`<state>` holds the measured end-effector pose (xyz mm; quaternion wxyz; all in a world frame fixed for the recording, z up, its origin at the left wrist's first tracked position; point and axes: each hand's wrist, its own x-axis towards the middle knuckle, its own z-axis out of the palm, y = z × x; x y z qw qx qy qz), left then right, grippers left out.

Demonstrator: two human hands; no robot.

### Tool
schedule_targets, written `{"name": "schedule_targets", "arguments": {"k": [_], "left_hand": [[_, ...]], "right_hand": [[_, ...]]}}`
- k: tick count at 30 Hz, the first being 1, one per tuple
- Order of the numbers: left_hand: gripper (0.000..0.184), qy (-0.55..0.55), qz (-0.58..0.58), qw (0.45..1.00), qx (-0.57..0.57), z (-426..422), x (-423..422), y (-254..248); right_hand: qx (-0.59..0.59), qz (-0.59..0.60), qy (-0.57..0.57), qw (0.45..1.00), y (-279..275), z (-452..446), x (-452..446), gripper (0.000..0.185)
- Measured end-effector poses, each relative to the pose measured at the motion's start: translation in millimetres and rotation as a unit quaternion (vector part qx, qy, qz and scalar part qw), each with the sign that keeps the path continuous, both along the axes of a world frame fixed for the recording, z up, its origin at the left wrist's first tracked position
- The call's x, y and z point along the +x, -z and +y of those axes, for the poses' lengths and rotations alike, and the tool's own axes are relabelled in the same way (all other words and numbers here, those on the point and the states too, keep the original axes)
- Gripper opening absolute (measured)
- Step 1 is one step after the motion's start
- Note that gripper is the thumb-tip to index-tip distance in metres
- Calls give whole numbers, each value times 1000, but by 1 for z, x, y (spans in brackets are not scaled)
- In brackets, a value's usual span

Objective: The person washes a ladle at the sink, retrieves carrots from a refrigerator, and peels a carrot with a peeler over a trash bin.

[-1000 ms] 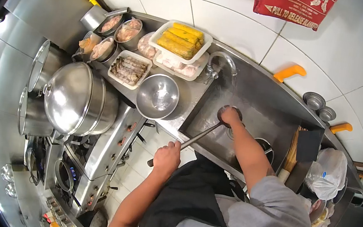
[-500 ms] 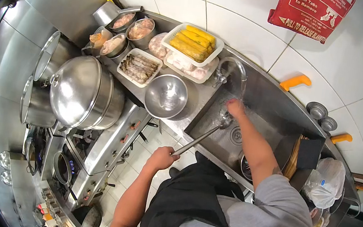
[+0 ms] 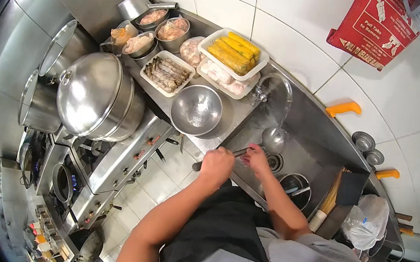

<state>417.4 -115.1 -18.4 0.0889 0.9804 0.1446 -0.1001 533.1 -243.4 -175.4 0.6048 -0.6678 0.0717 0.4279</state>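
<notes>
My left hand [image 3: 218,163] is wrapped around the handle of a long metal ladle [image 3: 273,140] near its dark grip end. Further along, my right hand [image 3: 256,158] closes on the handle, partly hiding it. The ladle's round bowl sits under the running faucet [image 3: 290,96], over the steel sink [image 3: 297,147]. Beside the drain [image 3: 275,162], a metal pot [image 3: 307,195] with a utensil in it stands in the sink.
A steel bowl [image 3: 196,110] sits on the counter left of the sink. Behind it are trays of yellow wrapped rolls [image 3: 234,53] and shrimp-like pieces [image 3: 166,73]. A large lidded steamer [image 3: 89,92] stands on the stove. A bamboo brush [image 3: 328,200] leans at the sink's right.
The ladle's bowl has risen to sit under the faucet stream. My right hand has drawn back from the stream onto the handle; my left hand has moved up and right.
</notes>
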Motion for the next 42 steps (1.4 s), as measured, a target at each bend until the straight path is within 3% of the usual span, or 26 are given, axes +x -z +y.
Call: {"name": "schedule_targets", "arguments": {"k": [2,5,8,11,12,14,17,19,20,21,22,23,24,25,26,28,30,33,36,39,42], "left_hand": [[17,57,-46,994,78,-6,12,-1],[15,59,-33,990,122,-13,20,-16],[14,38,-44,992,114,-2,9,-25],[14,34,-48,990,131,15,-11,-41],[14,35,-45,988,142,20,-19,-48],[13,52,-50,983,171,29,-32,-53],[13,83,-44,973,209,39,-52,-56],[13,88,-104,971,198,44,-61,-47],[14,75,-125,969,202,48,-73,-41],[14,75,-141,963,217,48,-84,-35],[15,71,-156,956,236,47,-92,-30],[16,60,-162,952,252,46,-101,-28],[17,55,-168,949,263,47,-108,-25],[17,38,-157,955,248,45,-117,-24],[17,28,-153,962,226,44,-125,-23],[15,-35,-184,959,213,42,-145,-15],[13,-86,-207,951,212,36,-166,-8],[12,-152,-227,940,203,32,-197,15],[13,-238,-219,937,133,33,-225,51],[14,-299,-169,936,83,28,-252,74],[14,-302,-164,938,39,22,-285,88]], "right_hand": [[65,72,29,995,-5,0,9,29],[-48,-75,-138,986,-25,-5,40,24],[36,-101,11,994,-29,-8,62,22],[-103,-238,30,965,-35,-17,83,26],[-172,-317,-56,931,-31,-23,83,29],[-294,-462,-224,806,-21,-27,85,36],[-199,-442,-169,858,-50,6,69,46],[-151,-307,-94,935,-50,44,90,48],[-55,-174,-106,977,-64,56,105,45],[-9,-105,-20,994,-44,70,118,33],[55,-99,-38,993,-37,79,133,23],[129,-20,-12,991,-36,91,152,14],[311,110,31,944,-41,93,168,8],[376,79,103,918,-61,95,163,5],[398,97,126,903,-43,93,183,12],[371,59,175,910,-31,100,184,26],[160,-104,162,968,-46,106,153,38],[53,-274,-39,959,-77,87,110,45],[60,-328,-106,937,-84,63,86,42],[56,-402,-104,908,-74,41,81,38],[42,-431,-96,896,-94,31,62,33]]}}
